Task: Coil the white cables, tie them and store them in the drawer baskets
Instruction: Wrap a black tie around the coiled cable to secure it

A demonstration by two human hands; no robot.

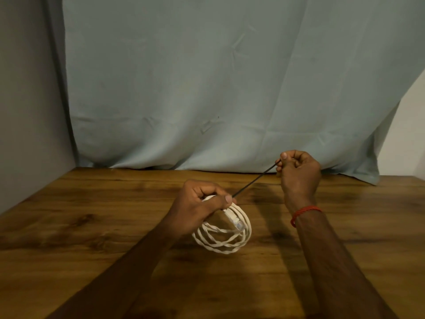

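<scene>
A white cable (232,245) wound into a coil of several loops hangs just above the wooden table (92,226). My left hand (202,203) grips the top of the coil, thumb pressed over the strands. A clear plug (235,221) dangles from the coil below that thumb. A thin black tie (255,179) runs taut from my left thumb up and to the right. My right hand (297,171) pinches the tie's far end between thumb and curled fingers. No drawer baskets are in view.
A pale blue-grey cloth (207,88) hangs behind the table and drapes onto its back edge. A grey wall (27,111) stands at the left. A red thread band (303,211) circles my right wrist.
</scene>
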